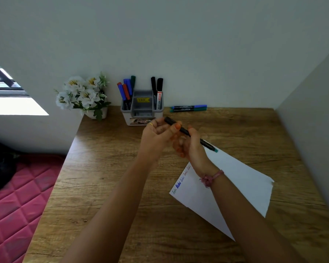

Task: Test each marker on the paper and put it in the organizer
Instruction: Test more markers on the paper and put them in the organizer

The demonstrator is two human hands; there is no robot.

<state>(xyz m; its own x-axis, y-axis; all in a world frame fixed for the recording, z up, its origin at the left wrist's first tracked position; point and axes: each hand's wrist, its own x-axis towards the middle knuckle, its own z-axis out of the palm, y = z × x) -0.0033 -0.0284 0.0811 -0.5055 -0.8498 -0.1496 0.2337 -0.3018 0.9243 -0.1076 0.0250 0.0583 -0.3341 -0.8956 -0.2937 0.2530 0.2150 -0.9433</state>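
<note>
A black marker [205,142] with a green end is held above the table, slanting from upper left to lower right. My left hand [156,134] pinches its upper, cap end. My right hand [190,147] grips the middle of the barrel. The white paper [235,186] lies below and to the right, with several short scribbles in blue and red along its left edge. The grey and white organizer [141,109] stands at the back against the wall, holding several markers in its left and right compartments. Two more markers [188,108], blue and green, lie on the table to its right.
A white pot of white flowers [84,95] stands left of the organizer. The wooden table [110,186] is boxed in by a wall behind and a panel [315,130] on the right. A red quilted mattress [17,202] lies beyond the left edge.
</note>
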